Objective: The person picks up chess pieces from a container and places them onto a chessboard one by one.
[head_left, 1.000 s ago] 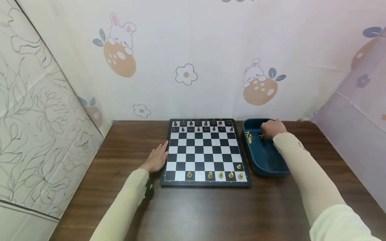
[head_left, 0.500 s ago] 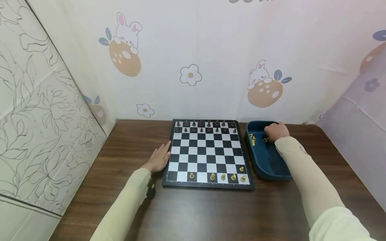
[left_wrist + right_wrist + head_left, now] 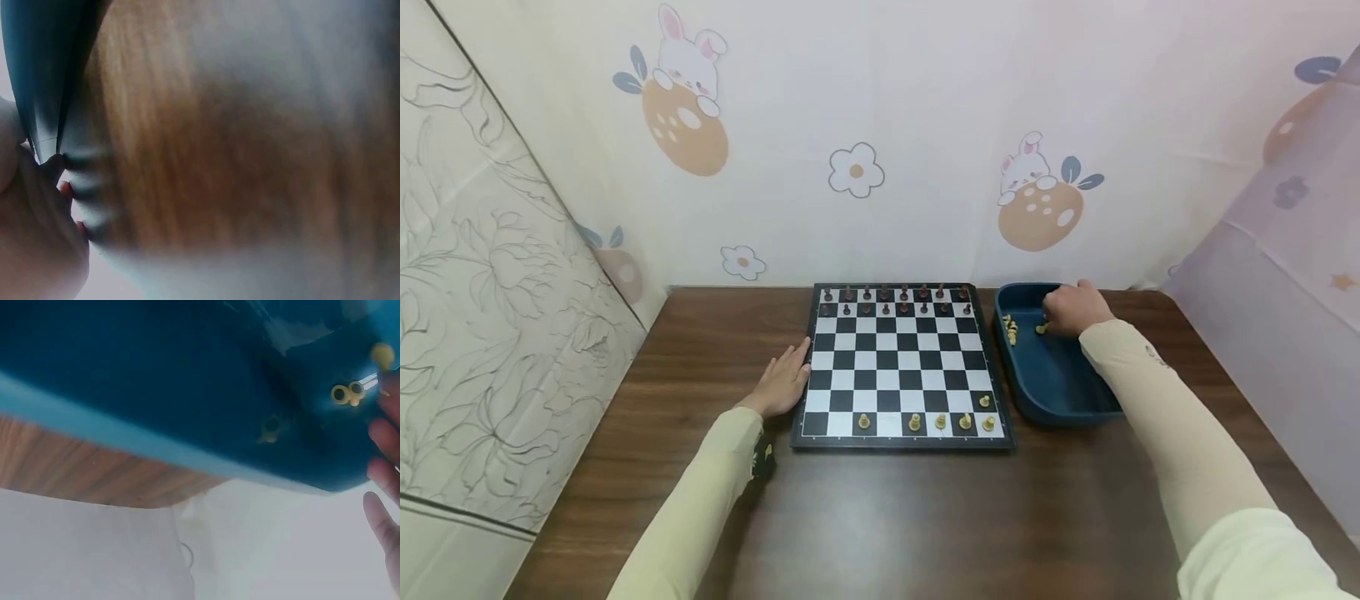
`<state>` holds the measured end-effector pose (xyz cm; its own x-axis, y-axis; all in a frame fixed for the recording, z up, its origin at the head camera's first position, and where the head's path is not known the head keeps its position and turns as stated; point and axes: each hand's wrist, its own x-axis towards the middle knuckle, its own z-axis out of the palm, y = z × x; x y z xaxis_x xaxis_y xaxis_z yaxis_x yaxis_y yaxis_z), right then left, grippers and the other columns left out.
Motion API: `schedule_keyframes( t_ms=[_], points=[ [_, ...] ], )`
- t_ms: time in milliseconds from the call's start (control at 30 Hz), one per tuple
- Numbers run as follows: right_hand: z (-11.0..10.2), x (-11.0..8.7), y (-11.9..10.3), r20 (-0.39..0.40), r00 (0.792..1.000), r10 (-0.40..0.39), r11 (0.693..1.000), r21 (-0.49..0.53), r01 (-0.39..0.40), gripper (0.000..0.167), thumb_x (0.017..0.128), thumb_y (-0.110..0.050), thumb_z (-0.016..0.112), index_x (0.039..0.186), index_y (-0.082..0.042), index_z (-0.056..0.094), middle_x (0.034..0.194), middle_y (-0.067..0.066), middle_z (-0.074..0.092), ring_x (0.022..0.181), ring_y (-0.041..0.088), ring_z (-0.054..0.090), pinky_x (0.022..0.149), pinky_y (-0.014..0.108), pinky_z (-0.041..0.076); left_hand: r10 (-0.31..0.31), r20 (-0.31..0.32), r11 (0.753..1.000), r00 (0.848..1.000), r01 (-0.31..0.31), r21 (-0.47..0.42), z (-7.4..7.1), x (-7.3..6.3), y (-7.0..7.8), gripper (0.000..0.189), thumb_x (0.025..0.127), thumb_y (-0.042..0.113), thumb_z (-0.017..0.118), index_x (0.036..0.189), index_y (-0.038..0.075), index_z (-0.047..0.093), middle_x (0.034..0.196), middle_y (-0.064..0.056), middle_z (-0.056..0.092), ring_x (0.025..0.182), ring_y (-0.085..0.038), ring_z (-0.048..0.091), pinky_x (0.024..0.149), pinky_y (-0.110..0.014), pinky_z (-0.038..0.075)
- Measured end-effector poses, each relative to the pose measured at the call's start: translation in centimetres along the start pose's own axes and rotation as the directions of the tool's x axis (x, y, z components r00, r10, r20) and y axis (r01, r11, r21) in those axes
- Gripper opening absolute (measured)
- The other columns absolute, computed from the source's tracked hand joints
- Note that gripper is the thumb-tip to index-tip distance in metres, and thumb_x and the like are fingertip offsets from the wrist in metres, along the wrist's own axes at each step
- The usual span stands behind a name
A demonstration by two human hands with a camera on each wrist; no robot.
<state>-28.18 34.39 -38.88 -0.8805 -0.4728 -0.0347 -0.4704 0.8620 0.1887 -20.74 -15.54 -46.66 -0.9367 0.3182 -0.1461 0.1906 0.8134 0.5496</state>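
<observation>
A black-and-white chessboard (image 3: 887, 361) lies on the table, its dark red chess pieces (image 3: 903, 308) in two rows along the far side. Several pale yellow chess pieces (image 3: 914, 422) stand near the front edge. My left hand (image 3: 778, 383) rests flat beside the board, its fingers touching the left edge. Inside the blue tray (image 3: 1060, 379), my right hand (image 3: 1077, 308) pinches a yellow chess piece (image 3: 1041, 328). In the right wrist view, that chess piece (image 3: 382, 355) shows at the fingertips, partly covered; its exact type is unclear.
More loose yellow chess pieces (image 3: 1011, 330) lie at the tray's left side. The tray stands just right of the board. A patterned wall cloth (image 3: 925, 208) rises behind the brown wooden table (image 3: 880, 517).
The whole head view has shifted slightly. My right hand stays in the tray's far part, and the piece at its fingers has turned a little. The left hand keeps its place.
</observation>
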Motion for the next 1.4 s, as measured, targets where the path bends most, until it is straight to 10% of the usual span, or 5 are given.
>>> schedule_keyframes(
  t_ms=[633,1400],
  points=[
    [-4.4,-0.5,-3.3,-0.051,0.985,-0.166,0.982,-0.097,0.160,0.019,0.073,-0.021,0.081,0.066,-0.011,0.066,0.065,-0.001,0.057,0.067,0.022,0.050,0.060,0.039,0.035,-0.005,0.007,1.000,1.000,0.005,-0.001,-0.5,0.0,-0.2,0.055,0.105,0.023,0.023,0.153,0.004,0.007,0.157,-0.015,0.013,0.144,-0.035,0.008,0.113,-0.054,0.000],
    [-9.9,0.3,-13.3,-0.117,0.939,-0.324,0.931,-0.217,0.294,0.008,0.075,-0.019,0.076,0.076,-0.012,0.073,0.079,0.003,0.066,0.071,0.021,0.052,0.061,0.035,0.034,0.004,0.008,1.000,1.000,-0.004,-0.017,-0.4,0.1,0.0,0.055,0.104,0.023,0.025,0.153,0.003,0.008,0.157,-0.016,0.014,0.143,-0.035,0.008,0.113,-0.054,0.001]
  ],
)
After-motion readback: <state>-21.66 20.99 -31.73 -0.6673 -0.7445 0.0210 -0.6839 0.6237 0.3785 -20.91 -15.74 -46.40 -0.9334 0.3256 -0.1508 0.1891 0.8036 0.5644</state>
